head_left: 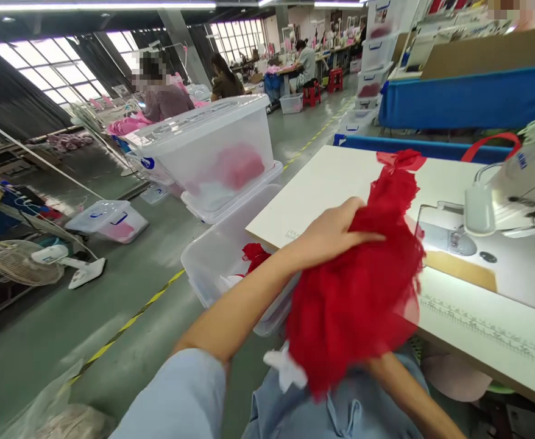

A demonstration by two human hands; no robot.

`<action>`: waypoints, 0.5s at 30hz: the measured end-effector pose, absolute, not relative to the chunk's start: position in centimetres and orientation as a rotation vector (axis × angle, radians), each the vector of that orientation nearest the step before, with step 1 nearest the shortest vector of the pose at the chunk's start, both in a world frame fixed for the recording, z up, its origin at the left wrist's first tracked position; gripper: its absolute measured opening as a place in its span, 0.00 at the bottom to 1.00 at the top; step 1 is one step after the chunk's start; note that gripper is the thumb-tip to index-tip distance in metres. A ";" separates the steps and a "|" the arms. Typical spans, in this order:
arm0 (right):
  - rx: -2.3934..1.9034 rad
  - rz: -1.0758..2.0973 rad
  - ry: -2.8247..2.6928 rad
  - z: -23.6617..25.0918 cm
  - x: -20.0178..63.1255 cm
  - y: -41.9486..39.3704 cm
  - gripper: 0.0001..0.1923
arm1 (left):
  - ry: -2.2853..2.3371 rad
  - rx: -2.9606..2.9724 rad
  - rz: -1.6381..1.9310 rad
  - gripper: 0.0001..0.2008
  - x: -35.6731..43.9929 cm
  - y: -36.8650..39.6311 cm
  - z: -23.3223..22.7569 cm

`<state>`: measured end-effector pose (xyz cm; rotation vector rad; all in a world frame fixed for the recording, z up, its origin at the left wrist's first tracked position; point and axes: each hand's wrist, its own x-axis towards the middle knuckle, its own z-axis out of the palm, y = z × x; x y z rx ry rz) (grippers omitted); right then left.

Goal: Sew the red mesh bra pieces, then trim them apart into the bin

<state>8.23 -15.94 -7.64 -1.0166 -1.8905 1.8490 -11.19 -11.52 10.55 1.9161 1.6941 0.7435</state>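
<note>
A bundle of bright red, ruffled fabric (350, 299) hangs over the front edge of the sewing table and above my lap, partly blurred. My left hand (340, 228) grips it from its left side, with some fingers buried in the cloth. Only the forearm of my right hand (386, 366) shows below the bundle; its fingers are hidden behind the fabric. The gathered upper end of the red cloth lies on the white tabletop (304, 189). A small white piece of cloth (286, 367) dangles at the bundle's lower left.
A sewing machine (518, 183) stands on the table's right side. Left of the table, an open clear bin (203, 262) holds red and white cloth, beneath a lidded clear bin (194, 152). A fan (25, 262) stands at far left. Several people sit working farther back.
</note>
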 end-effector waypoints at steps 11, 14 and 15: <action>-0.258 2.230 -2.082 -1.1 14.1 -13.4 0.30 | 2.036 1.985 0.220 0.12 -10.1 -10.9 4.2; -0.377 2.239 -1.762 -1.0 13.8 -12.7 0.28 | 1.892 1.965 0.130 0.12 -11.2 -18.2 3.9; -0.517 2.216 -1.674 -1.4 13.2 -12.8 0.27 | 1.847 1.936 0.087 0.14 -11.6 -20.6 3.5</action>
